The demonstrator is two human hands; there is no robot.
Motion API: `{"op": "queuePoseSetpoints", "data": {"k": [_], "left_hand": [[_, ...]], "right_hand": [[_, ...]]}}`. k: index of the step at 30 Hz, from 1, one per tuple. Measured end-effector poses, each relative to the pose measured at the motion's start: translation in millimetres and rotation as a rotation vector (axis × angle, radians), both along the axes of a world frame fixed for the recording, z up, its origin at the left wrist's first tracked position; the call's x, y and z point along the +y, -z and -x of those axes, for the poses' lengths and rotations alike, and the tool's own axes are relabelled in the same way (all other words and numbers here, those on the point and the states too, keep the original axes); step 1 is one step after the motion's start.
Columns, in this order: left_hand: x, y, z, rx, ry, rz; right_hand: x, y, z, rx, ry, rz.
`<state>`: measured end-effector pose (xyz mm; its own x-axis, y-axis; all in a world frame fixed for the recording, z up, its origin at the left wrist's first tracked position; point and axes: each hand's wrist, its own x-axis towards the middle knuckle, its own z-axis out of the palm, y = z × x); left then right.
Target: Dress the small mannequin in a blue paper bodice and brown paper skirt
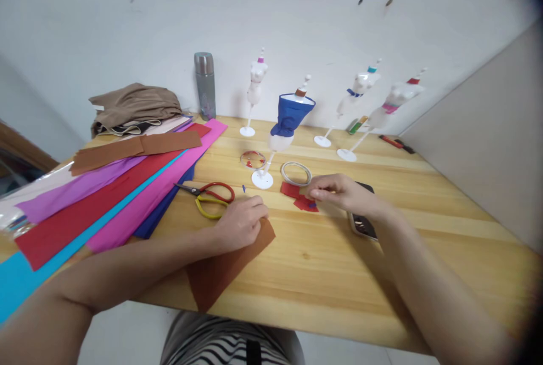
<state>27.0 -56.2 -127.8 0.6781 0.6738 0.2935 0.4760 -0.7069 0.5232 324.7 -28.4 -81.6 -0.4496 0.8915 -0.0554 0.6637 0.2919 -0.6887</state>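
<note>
Tabletop [322, 263]: brown sheet [220, 274] under left grip [240, 223]

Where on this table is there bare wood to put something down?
The table is bare right of the phone, toward the grey partition, and in front, between the brown paper and the right forearm. Crowded: the paper sheets on the left, and scissors, tape rings and mannequins mid-table.

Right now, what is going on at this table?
A person sits at a wooden table. The left hand rests on a brown paper sheet at the near edge. The right hand pinches small red paper scraps beside a tape ring. Scissors lie untouched nearby.
</note>
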Motion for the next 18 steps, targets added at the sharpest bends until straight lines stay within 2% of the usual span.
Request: {"op": "queuePoseSetpoints", "data": {"k": [3,6,8,13,18], "left_hand": [[11.4,1.7,-5.3,-0.147,-0.158,0.142],[20.0,3.1,-8.8,-0.261,-0.343,0.373],[20.1,2.6,-8.0,-0.274,-0.378,0.425],[12.1,-3.5,-1.0,-0.320,-0.257,0.282],[11.3,-5.9,1.5,-0.327,-0.231,0.188]], "right_hand": [[16.3,3.4,3.3,-0.153,0.182,-0.171],[32.6,13.1,11.4,-0.272,0.216,-0.190],[39.3,20.4,17.7,-0.265,0.202,-0.180],[45.0,29.0,23.5,-0.112,0.284,-0.176],[44.8,18.1,11.5,0.083,0.415,-0.177]]}}
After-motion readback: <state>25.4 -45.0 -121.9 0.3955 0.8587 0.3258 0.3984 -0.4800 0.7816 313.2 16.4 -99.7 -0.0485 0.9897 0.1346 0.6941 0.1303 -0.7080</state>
